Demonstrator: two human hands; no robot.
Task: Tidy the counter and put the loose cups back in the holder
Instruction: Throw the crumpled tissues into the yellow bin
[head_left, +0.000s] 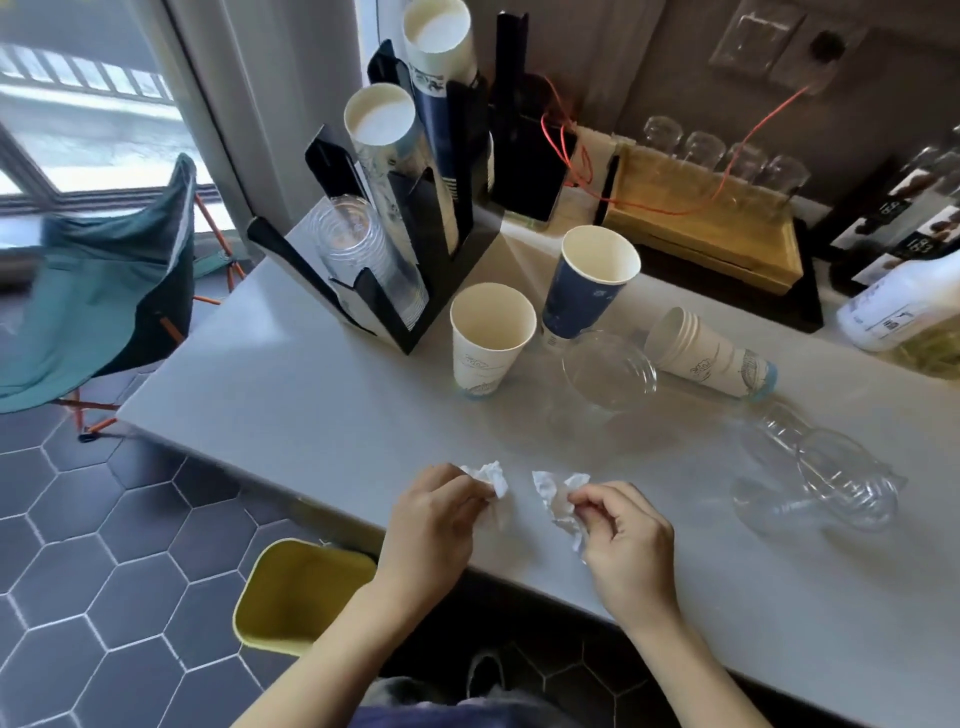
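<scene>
Both hands are closed in pinches at the near edge of the desk (322, 374): the left hand (434, 519) is holding one crumpled scrap of white paper (488, 480), and the right hand (626, 540) is holding a second, longer crumpled scrap (558, 501). The two scraps are apart, with a gap of bare desk between them.

The step in hand is judged to be clearing the rubbish before the cups are dealt with. The yellow bin (296, 597) stands on the floor just below the desk edge, under the left forearm, so both scraps would best be balled tight and dropped straight down there, the right one being carried across low so that nothing is swept.

The black cup holder (415, 244) stands at the far left of the desk, already carrying two tall paper stacks and a stack of clear cups. The loose things lie to its right: a nested stack of white paper cups (706, 356) on its side, a blue paper cup (587, 286) leaning, a white paper cup (491, 338) upright, a clear cup (608, 369) between them, and more clear cups (826, 483) lying at the near right.

Care is advised with the clear cups, which are hard to see against the pale surface and would probably roll if brushed. Sorting by kind before stacking is suggested, since each slot appears to hold one type.
</scene>
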